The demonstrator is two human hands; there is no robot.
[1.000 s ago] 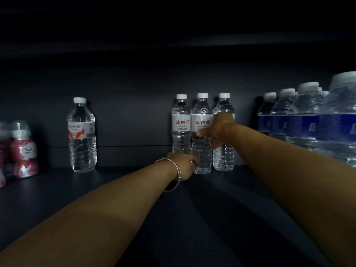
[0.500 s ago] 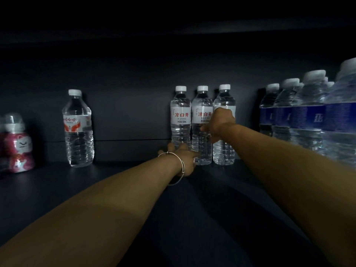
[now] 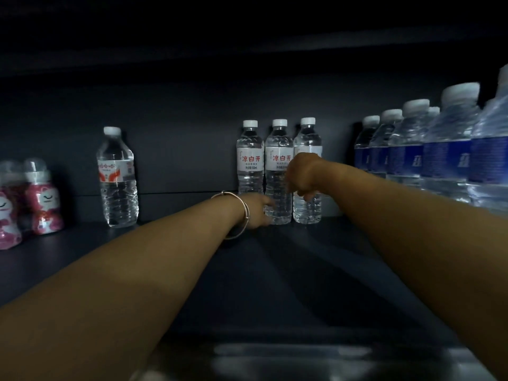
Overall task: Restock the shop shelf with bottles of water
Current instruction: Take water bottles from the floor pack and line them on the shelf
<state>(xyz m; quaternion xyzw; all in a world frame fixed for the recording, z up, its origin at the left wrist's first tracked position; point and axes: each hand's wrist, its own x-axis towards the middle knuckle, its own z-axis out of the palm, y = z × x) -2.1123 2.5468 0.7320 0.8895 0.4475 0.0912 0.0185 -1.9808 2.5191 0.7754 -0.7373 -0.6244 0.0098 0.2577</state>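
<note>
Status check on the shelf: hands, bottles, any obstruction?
Left hand at base of middle bottle, grip unclear. Right hand loosely curled, holding nothing, in front of right bottle. Three bottles upright at the back. Nothing blocking.

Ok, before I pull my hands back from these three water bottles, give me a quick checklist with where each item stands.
1. Three white-label bottles upright: ok.
2. They stand side by side in one row at the shelf back: ok.
3. Right hand off the bottles: cannot tell, it overlaps them.
4. Left hand free: cannot tell, fingers at the middle bottle's base.
5. Blue-label bottles beside the right arm standing: ok.
</note>
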